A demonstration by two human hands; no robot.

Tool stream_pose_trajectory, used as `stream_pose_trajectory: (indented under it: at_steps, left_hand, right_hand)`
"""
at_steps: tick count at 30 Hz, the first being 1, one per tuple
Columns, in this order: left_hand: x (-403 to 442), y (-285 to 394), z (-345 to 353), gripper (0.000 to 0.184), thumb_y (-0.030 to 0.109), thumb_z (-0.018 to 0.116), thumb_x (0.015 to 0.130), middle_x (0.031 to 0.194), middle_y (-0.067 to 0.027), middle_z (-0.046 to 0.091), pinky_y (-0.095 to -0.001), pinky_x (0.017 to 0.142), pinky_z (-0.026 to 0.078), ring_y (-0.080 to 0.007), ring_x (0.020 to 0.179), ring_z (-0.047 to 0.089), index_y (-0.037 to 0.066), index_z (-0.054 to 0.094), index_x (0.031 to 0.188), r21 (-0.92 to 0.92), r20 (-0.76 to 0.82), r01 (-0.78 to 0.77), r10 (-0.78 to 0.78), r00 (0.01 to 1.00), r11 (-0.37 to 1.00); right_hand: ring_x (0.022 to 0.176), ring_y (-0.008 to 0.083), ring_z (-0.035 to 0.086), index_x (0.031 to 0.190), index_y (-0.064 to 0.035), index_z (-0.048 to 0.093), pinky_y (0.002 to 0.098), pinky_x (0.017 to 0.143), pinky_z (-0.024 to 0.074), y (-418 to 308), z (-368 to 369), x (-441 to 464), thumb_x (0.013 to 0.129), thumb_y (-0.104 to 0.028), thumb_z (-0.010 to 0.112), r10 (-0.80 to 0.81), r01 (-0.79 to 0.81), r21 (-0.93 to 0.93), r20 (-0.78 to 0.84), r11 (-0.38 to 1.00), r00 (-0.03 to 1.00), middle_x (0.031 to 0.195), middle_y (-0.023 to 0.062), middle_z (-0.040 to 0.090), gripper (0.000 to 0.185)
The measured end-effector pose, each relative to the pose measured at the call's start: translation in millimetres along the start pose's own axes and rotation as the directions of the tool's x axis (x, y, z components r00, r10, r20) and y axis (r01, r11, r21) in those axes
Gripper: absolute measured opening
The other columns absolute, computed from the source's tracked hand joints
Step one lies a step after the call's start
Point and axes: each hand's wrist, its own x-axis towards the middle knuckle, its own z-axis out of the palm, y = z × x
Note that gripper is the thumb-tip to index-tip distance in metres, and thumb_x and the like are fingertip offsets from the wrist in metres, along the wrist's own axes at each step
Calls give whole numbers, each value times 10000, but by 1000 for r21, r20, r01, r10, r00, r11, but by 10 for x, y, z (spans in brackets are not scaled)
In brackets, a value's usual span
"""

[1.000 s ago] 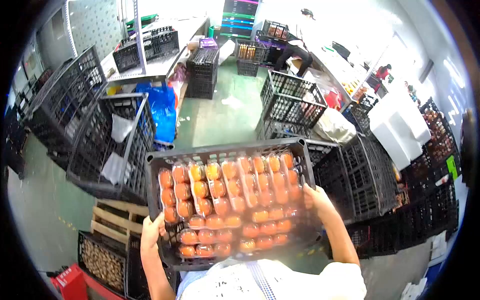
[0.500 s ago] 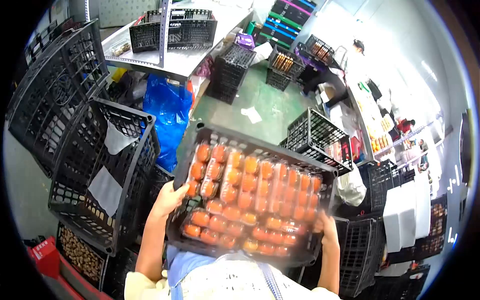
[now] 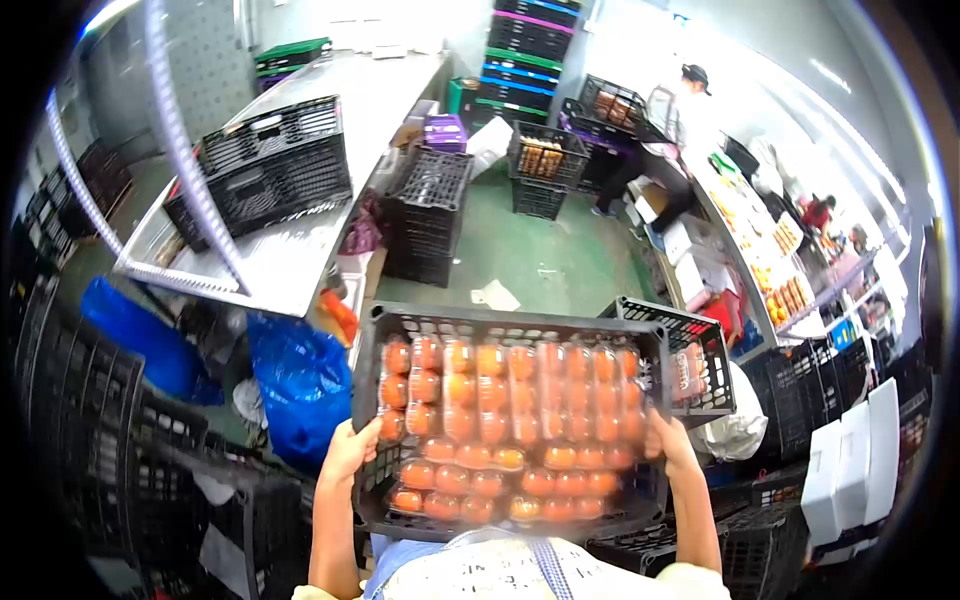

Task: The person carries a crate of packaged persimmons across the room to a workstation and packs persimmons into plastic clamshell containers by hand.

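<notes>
A black plastic crate (image 3: 520,322) is held up in front of my body, gripped at both short sides. Clear packs of round orange-red fruit (image 3: 492,390), which look like tomatoes or persimmons, fill it in rows. My left hand (image 3: 350,450) is closed round the crate's left side, thumb over the rim. On the opposite side my right hand (image 3: 668,438) is closed the same way. The fingertips of both hands are partly hidden by the crate walls.
Ahead is green floor with a paper scrap (image 3: 495,295). A metal table (image 3: 290,270) carrying a crate stands left, with blue bags (image 3: 298,380) below. Stacked black crates (image 3: 425,215) stand ahead. At right are another crate (image 3: 700,350) and white foam boxes (image 3: 850,460). A person (image 3: 660,150) bends by the right-hand bench.
My view has turned left and lifted toward the aisle, so the left-hand crates have dropped lower. The held crate has levelled out, with both hands still on it.
</notes>
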Motion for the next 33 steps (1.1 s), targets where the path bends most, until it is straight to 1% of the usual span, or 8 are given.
stream_pose_trajectory:
  at_steps: [5,8,13,15,25,29,30,33]
  left_hand:
    - [1045,496,-12,203,167,553,851,527,65,350,-206,389,265,-38,416,309,108,432,700,64,-43,24,-22,999,998]
    - [1937,795,-257,240,181,549,858,522,56,355,-214,393,283,-46,419,324,112,409,677,107,51,20,-26,998,994]
    - [3145,1508,5,257,176,537,861,508,52,345,-218,386,289,-49,415,325,108,407,650,225,89,31,-52,995,974]
    - [3562,1595,29,250,166,528,866,514,56,339,-218,391,283,-49,420,316,111,410,652,218,171,25,-64,983,976]
    - [6083,2183,1222,265,154,522,876,522,62,322,-224,400,275,-55,423,306,103,398,648,287,309,56,-148,939,956]
    - [6647,2411,1792,278,165,521,880,520,63,322,-224,400,272,-54,421,305,113,392,640,317,396,-3,-130,909,948]
    - [6833,2457,1935,294,164,518,880,513,66,316,-219,401,269,-50,422,301,120,381,624,301,416,31,-161,895,953]
    - [7397,2644,2522,297,163,517,881,506,65,313,-213,397,264,-46,423,302,128,379,620,357,510,-2,-193,838,934]
  right_hand:
    - [418,22,271,661,-159,395,201,398,233,-399,396,1043,897,-265,513,27,-27,-1,-37,1000,999,518,-94,317,285]
    - [419,25,269,652,-169,408,202,395,226,-539,814,1568,885,-294,530,18,-17,7,-79,1000,997,525,-94,329,291]
    - [419,34,282,689,-164,439,202,395,238,-907,1079,2253,874,-302,549,27,-11,82,-188,997,982,529,-91,333,256]
    - [434,36,276,683,-156,427,208,401,235,-995,1154,2381,882,-293,537,10,4,65,-224,998,975,540,-91,322,265]
    - [447,47,289,709,-122,445,214,405,244,-1775,888,4196,869,-312,551,61,21,212,-373,977,926,553,-72,343,270]
    - [450,38,288,723,-119,460,204,403,243,-2206,670,4548,869,-317,552,39,47,175,-458,983,888,556,-72,346,263]
    - [451,39,287,714,-123,450,206,404,239,-2235,555,4649,869,-318,552,84,41,285,-412,958,907,557,-73,341,269]
    - [447,41,280,697,-133,429,210,402,233,-2377,401,4856,868,-317,553,150,36,340,-504,940,851,553,-76,331,280]
